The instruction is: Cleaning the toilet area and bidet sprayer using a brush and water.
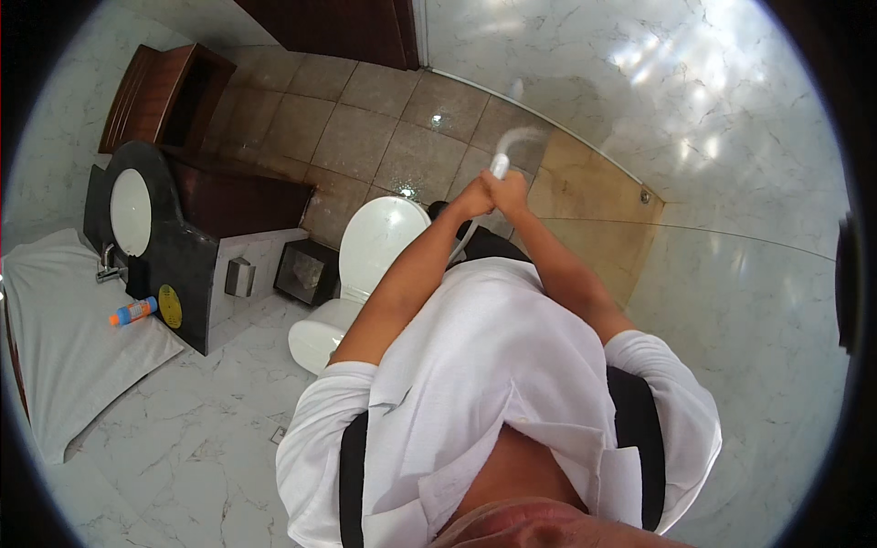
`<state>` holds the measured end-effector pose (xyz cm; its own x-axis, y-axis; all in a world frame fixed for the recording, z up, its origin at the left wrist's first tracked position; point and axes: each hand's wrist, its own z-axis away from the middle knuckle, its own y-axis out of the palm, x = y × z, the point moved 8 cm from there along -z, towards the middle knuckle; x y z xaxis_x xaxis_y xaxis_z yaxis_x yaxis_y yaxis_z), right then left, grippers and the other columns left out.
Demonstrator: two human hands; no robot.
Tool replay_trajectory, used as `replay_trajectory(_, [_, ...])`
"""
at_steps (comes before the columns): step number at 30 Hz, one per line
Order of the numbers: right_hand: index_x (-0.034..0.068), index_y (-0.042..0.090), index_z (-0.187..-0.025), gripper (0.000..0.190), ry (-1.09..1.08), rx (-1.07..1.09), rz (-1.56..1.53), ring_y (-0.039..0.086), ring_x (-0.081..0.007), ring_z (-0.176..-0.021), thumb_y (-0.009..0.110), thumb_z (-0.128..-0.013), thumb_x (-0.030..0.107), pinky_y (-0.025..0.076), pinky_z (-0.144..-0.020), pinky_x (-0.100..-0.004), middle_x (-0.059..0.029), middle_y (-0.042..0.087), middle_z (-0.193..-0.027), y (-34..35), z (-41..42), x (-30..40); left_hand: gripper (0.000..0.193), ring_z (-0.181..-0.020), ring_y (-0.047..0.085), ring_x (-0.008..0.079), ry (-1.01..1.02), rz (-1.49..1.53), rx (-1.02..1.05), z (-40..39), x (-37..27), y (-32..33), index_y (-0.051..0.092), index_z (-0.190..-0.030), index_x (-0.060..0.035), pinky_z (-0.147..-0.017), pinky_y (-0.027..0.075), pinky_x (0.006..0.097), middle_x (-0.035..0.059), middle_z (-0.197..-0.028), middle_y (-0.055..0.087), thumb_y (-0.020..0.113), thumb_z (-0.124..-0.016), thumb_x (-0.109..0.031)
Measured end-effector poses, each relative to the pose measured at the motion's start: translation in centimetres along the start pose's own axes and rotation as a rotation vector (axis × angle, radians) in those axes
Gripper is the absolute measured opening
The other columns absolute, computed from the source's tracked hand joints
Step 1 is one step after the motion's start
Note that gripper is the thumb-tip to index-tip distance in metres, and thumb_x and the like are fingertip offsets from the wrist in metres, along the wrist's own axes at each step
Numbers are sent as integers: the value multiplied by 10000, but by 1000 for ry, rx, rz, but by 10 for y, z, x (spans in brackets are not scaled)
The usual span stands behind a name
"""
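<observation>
Both hands are together in front of my body at the top centre. My right hand (511,192) grips a white handheld sprayer (500,165), its head pointing away from me. Against it, my left hand (475,197) is closed around the lower part of the handle, which the fingers mostly hide. From the sprayer's head a whitish arc of water (519,135) curves to the right, over the floor. Below the hands, a pale hose (465,240) runs down towards my body.
A white toilet (384,236) with its lid raised stands left of my arms. Beside it are a black bin (306,272) and a dark washbasin counter (179,236). A blue bottle with an orange cap (133,311) lies farther left. The tiled floor (356,137) looks wet; a glass panel (582,130) borders it.
</observation>
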<state>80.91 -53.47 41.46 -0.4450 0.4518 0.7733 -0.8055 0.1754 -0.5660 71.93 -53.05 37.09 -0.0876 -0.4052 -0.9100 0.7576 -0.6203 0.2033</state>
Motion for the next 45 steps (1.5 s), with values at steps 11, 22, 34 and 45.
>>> replay_trajectory(11, [-56, 686, -699, 495, -243, 546, 2, 677, -343, -619, 720, -702, 437, 516, -618, -463, -272, 630, -646, 133, 13, 50, 55, -543, 528, 116, -135, 208, -600, 88, 37, -82, 601, -893, -56, -468, 412, 299, 10, -689, 576, 614, -887, -109])
replay_trajectory(22, [-116, 704, -870, 600, 302, 102, 76, 703, -419, -861, 744, -698, 458, 553, -777, -468, -314, 687, -877, 52, 31, -11, 96, -506, 424, 125, -340, 248, 63, 44, 57, -21, 569, -845, -68, -495, 377, 327, 11, -614, 493, 634, -875, -133])
replay_trajectory(34, [-74, 720, -811, 607, 259, -290, 158, 699, -427, -814, 696, -736, 527, 547, -772, -495, -285, 688, -805, -67, 47, -11, 357, -823, 566, 93, -126, -53, 339, -4, -4, 61, 580, -1114, -70, -638, 461, 265, -11, -952, 610, 741, -797, -108])
replay_trajectory(45, [-31, 735, -808, 588, 246, -422, 130, 688, -424, -776, 708, -736, 551, 533, -741, -500, -262, 690, -807, -110, 62, -16, 268, -597, 490, 66, 9, 41, 486, -21, -16, 108, 561, -991, -75, -485, 354, 254, -27, -737, 554, 715, -773, -74])
